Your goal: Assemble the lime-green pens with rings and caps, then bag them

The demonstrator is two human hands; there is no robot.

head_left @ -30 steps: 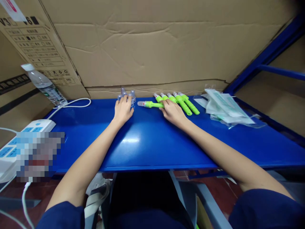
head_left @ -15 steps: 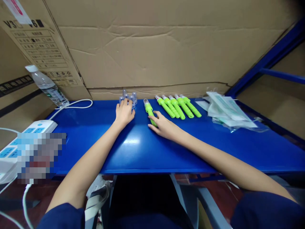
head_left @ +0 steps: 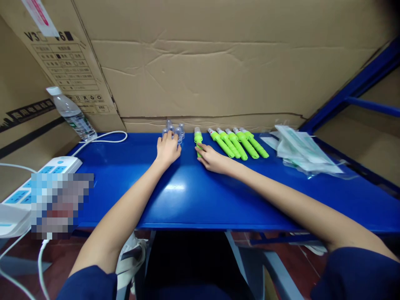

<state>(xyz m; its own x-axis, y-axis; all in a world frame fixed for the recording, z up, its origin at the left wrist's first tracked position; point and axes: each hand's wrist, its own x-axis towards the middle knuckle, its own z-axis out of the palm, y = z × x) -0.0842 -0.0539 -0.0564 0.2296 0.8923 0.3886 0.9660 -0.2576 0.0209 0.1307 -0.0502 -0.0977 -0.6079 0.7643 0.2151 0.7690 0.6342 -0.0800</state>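
Note:
My left hand (head_left: 168, 149) is at the near side of a cluster of several small clear caps or vials (head_left: 178, 132), its fingers spread and partly covering them. My right hand (head_left: 211, 157) has its fingers closed on the lower part of a lime-green stick with a clear tip (head_left: 198, 137), which lies on the blue table (head_left: 200, 200) with the tip pointing away from me. To the right of that hand, several similar green sticks (head_left: 239, 143) lie side by side in a slanted row.
Flat clear packets with pale contents (head_left: 306, 150) are piled at the right. On the left are a water bottle (head_left: 75, 116), a white power strip (head_left: 59, 164) with cables and a blurred-out item (head_left: 61, 204). Cardboard (head_left: 200, 79) stands along the back edge; a blue metal frame (head_left: 359, 79) rises at right.
The view has shifted slightly. The green stick under my right hand has turned from slanted to nearly straight away from me. My left hand stays by the small clear pieces.

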